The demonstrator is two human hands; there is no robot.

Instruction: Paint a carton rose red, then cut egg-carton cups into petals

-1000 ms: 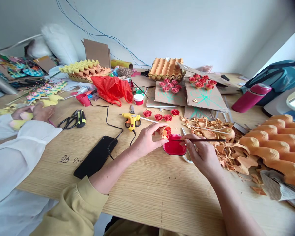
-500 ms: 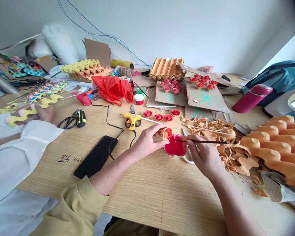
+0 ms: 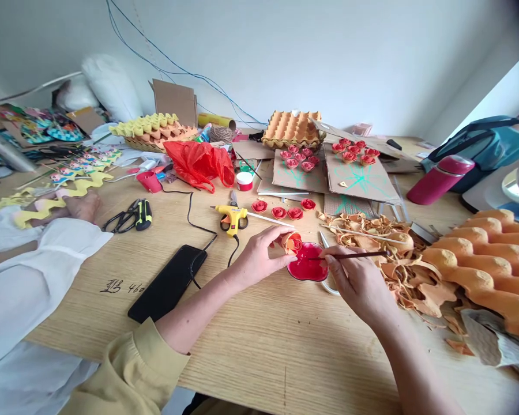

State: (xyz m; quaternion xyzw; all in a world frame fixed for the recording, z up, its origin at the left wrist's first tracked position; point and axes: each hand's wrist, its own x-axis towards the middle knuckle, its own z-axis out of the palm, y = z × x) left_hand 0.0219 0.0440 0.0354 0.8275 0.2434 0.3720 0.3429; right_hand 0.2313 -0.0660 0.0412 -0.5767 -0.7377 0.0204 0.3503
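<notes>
A partly red paper rose [image 3: 291, 242] is pinched between thumb and fingers of the left hand [image 3: 266, 253], just beside a red paint dish [image 3: 308, 262] on the tabletop [image 3: 251, 346]. A thin brush [image 3: 358, 255] is gripped in the right hand [image 3: 357, 282], its tip over the dish. Beyond, four red roses [image 3: 279, 212] are laid near a yellow glue gun [image 3: 232, 219].

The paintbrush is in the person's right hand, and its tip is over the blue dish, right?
Not quite: the dish is red, not blue, as the head view shows. The paintbrush is in the person's right hand, with its tip over that dish, just as you said.
</notes>
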